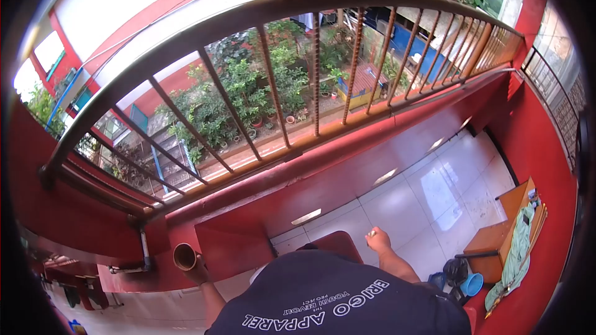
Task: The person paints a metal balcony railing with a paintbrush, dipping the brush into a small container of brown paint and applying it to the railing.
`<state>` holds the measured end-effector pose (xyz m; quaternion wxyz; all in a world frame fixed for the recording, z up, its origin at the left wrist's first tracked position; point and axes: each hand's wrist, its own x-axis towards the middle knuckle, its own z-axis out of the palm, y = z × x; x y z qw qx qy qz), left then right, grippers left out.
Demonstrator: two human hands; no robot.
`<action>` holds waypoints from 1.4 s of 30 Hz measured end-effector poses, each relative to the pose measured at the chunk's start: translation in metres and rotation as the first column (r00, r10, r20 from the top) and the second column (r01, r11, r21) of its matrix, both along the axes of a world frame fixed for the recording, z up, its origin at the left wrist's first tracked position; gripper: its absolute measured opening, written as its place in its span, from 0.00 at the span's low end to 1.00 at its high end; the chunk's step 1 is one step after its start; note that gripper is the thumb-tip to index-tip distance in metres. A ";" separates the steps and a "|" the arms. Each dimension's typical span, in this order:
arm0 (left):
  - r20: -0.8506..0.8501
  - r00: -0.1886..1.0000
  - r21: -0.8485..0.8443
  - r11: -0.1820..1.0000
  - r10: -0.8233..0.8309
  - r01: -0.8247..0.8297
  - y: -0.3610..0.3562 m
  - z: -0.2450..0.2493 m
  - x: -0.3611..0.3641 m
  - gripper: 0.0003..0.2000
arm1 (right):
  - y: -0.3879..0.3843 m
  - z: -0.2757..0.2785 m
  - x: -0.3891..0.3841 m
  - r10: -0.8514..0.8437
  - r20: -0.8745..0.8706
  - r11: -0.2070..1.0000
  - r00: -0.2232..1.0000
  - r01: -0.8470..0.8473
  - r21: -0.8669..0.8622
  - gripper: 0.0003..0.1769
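At the lower left, my left hand (198,271) is wrapped round a brown cylindrical cup (185,257), its round opening facing up toward the camera. The cup is beside the red wall, near a grey pipe. My right hand (377,239) is at the lower centre, over the white tiled floor, with its fingers curled together. A small pale thing shows at those fingers, too small to name. Between my hands is my dark shirt (323,301) with white lettering, and behind it the edge of a red seat (340,245).
A curved metal railing (261,9) tops the red wall ahead, with potted plants (248,80) beyond it. At the right stand a wooden cabinet (490,242) with a green cloth (518,254), a blue bucket (472,283) and a black bag (455,270). A pipe (145,248) runs down at the left.
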<state>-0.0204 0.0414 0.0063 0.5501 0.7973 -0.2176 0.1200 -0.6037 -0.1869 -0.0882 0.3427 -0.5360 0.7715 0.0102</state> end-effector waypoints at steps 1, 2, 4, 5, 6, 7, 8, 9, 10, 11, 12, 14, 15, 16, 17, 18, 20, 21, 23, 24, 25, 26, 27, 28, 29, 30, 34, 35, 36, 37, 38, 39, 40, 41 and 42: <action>0.002 1.000 -0.024 1.000 -0.020 0.020 -0.002 0.003 -0.002 0.33 | 0.004 0.001 -0.005 -0.006 0.015 1.000 1.000 0.006 0.003 0.17; 0.004 0.999 -0.044 0.998 -0.039 0.039 -0.005 0.006 -0.005 0.32 | 0.008 0.000 -0.011 -0.012 0.029 1.000 1.000 0.012 0.011 0.16; 0.016 0.997 -0.014 0.997 -0.078 0.078 0.002 -0.012 0.006 0.32 | 0.018 0.003 -0.021 -0.008 -0.005 1.000 1.000 0.008 0.015 0.14; 0.021 0.995 0.033 0.995 -0.095 0.095 0.012 -0.033 0.017 0.32 | 0.024 0.002 -0.028 -0.001 -0.029 1.000 1.000 0.001 0.022 0.13; 0.021 0.998 0.000 0.998 -0.059 0.059 0.012 -0.029 0.008 0.32 | 0.032 -0.002 -0.037 0.010 -0.031 0.999 0.999 -0.009 0.037 0.13; 0.022 1.000 -0.036 0.999 -0.018 0.019 0.003 -0.018 -0.001 0.32 | 0.037 -0.004 -0.044 0.024 -0.034 0.999 0.999 -0.022 0.050 0.14; 0.013 1.000 0.001 1.000 -0.005 0.005 0.002 -0.015 -0.002 0.33 | 0.039 -0.007 -0.050 0.036 -0.033 0.998 0.999 -0.034 0.059 0.15; 0.005 1.000 0.038 0.999 0.008 -0.008 0.005 -0.015 -0.002 0.34 | 0.043 -0.009 -0.055 0.006 -0.054 0.997 0.999 -0.001 0.080 0.15; -0.005 0.999 0.039 0.999 0.033 -0.033 0.008 -0.022 0.001 0.38 | 0.048 -0.009 -0.058 -0.027 -0.077 0.995 0.997 0.034 0.098 0.14; -0.014 0.998 0.035 0.998 0.058 -0.057 0.008 -0.029 0.004 0.42 | 0.046 -0.009 -0.059 -0.061 -0.100 0.991 0.993 0.072 0.110 0.14; -0.023 0.997 0.029 0.996 0.080 -0.079 0.008 -0.033 0.006 0.46 | 0.048 0.002 -0.056 -0.082 -0.076 0.991 0.994 0.090 0.100 0.13; 0.006 0.996 0.040 0.995 0.089 -0.089 0.005 -0.018 -0.003 0.47 | 0.044 -0.005 -0.053 -0.069 -0.204 0.997 0.976 0.072 0.008 0.13; 0.023 0.996 0.046 0.995 0.089 -0.090 0.003 -0.012 -0.006 0.48 | 0.035 -0.010 -0.053 -0.059 -0.213 0.998 0.975 0.058 -0.009 0.12; 0.036 0.997 0.044 0.996 0.073 -0.075 0.004 -0.015 -0.004 0.50 | 0.028 -0.013 -0.051 -0.053 -0.219 0.998 0.974 0.048 -0.026 0.12; 0.051 0.996 0.047 0.996 0.076 -0.079 0.006 -0.017 -0.004 0.50 | 0.023 -0.016 -0.051 -0.051 -0.226 0.998 0.973 0.044 -0.039 0.11; 0.069 0.995 0.052 0.996 0.074 -0.078 0.006 -0.018 -0.003 0.51 | 0.017 -0.012 -0.048 -0.055 -0.232 0.998 0.971 0.044 -0.051 0.11; 0.094 0.992 0.075 0.993 0.086 -0.093 0.005 -0.018 -0.003 0.53 | -0.001 -0.006 -0.039 0.002 -0.147 0.999 0.989 -0.010 -0.052 0.11; 0.104 0.989 0.093 0.989 0.105 -0.114 0.004 -0.018 -0.004 0.54 | -0.009 -0.005 -0.036 0.031 -0.103 0.998 0.994 -0.037 -0.050 0.11; 0.133 0.982 0.117 0.982 0.135 -0.151 0.005 -0.015 -0.005 0.54 | -0.024 -0.006 -0.027 0.073 -0.101 0.991 0.992 -0.084 -0.108 0.12; 0.151 0.978 0.121 0.979 0.145 -0.164 0.005 -0.015 -0.005 0.54 | -0.033 -0.009 -0.021 0.094 -0.099 0.985 0.991 -0.107 -0.137 0.13; 0.167 0.974 0.126 0.976 0.155 -0.177 0.004 -0.013 -0.006 0.54 | -0.041 -0.012 -0.016 0.098 -0.072 0.987 0.993 -0.106 -0.123 0.13; 0.141 0.977 0.119 0.977 0.162 -0.179 0.003 -0.010 -0.007 0.54 | -0.049 -0.015 -0.012 0.100 -0.047 0.989 0.994 -0.104 -0.107 0.13; 0.167 0.971 0.155 0.968 0.174 -0.200 0.002 -0.007 -0.008 0.53 | -0.054 -0.014 -0.008 0.100 -0.024 0.991 0.995 -0.101 -0.090 0.13; 0.191 0.964 0.191 0.957 0.183 -0.219 0.003 -0.003 -0.009 0.53 | -0.056 -0.008 -0.001 0.106 -0.010 0.990 0.994 -0.106 -0.092 0.13; 0.215 0.958 0.226 0.944 0.190 -0.239 0.002 0.000 -0.010 0.53 | -0.057 -0.003 0.007 0.112 0.004 0.989 0.994 -0.111 -0.094 0.13; 0.158 0.971 0.164 0.964 0.181 -0.207 0.000 0.006 -0.012 0.54 | -0.057 0.002 0.011 0.118 0.018 0.989 0.993 -0.115 -0.096 0.13; 0.246 0.943 0.173 0.948 0.222 -0.269 0.000 0.003 -0.011 0.56 | -0.061 -0.027 0.002 0.193 0.069 0.977 0.979 -0.186 -0.102 0.12; 0.234 0.951 0.190 0.949 0.205 -0.251 0.002 0.002 -0.011 0.56 | -0.058 -0.030 0.000 0.177 0.077 0.982 0.981 -0.171 -0.084 0.11; 0.220 0.958 0.206 0.951 0.186 -0.231 0.002 0.004 -0.011 0.57 | -0.054 -0.028 0.001 0.160 0.083 0.986 0.984 -0.154 -0.066 0.10; 0.205 0.965 0.222 0.952 0.166 -0.211 0.003 0.003 -0.011 0.58 | -0.048 -0.022 0.003 0.162 0.073 0.985 0.984 -0.157 -0.070 0.10; 0.203 0.966 0.225 0.953 0.158 -0.203 0.003 0.003 -0.010 0.58 | -0.042 -0.015 0.004 0.165 0.064 0.984 0.984 -0.160 -0.075 0.10; 0.202 0.967 0.228 0.953 0.152 -0.198 0.003 0.000 -0.009 0.59 | -0.037 -0.011 0.003 0.169 0.055 0.983 0.984 -0.164 -0.080 0.09; 0.201 0.968 0.233 0.953 0.148 -0.193 0.005 -0.002 -0.009 0.60 | -0.031 -0.007 0.003 0.169 0.049 0.983 0.984 -0.165 -0.083 0.09; 0.207 0.967 0.243 0.950 0.145 -0.195 0.006 -0.005 -0.008 0.61 | -0.026 -0.003 0.004 0.169 0.044 0.983 0.985 -0.165 -0.085 0.09; 0.215 0.966 0.253 0.948 0.141 -0.195 0.006 -0.007 -0.008 0.61 | -0.021 -0.001 0.006 0.168 0.040 0.982 0.985 -0.164 -0.088 0.09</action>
